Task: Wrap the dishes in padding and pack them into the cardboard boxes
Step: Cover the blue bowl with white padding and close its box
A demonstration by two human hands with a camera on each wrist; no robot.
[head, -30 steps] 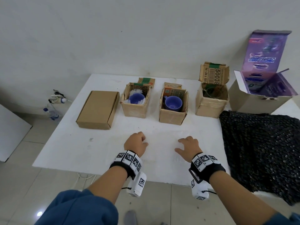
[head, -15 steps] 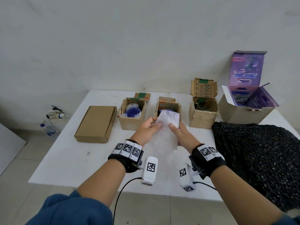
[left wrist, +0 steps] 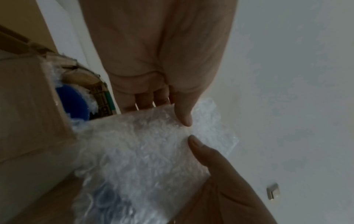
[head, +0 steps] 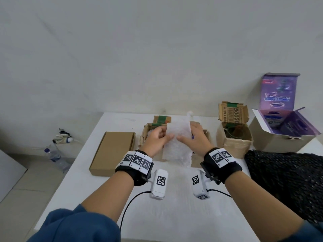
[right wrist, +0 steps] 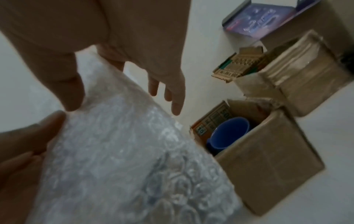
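Both hands hold one sheet of clear bubble wrap upright above the white table, in front of the small boxes. My left hand pinches its left edge, thumb in front and fingers behind. My right hand pinches the right edge with its thumb. A blue cup lies among wrap in the left open box. A second blue cup sits bare in the middle open box, which the wrap and my right hand mostly hide in the head view.
A third open box stands to the right, then a larger box with purple flaps. A flat closed carton lies at the left. Black textured cloth covers the table's right side. A bottle stands on the floor.
A second ago both hands rested empty on the table. They have since taken up the bubble wrap and raised it up and away, toward the boxes.
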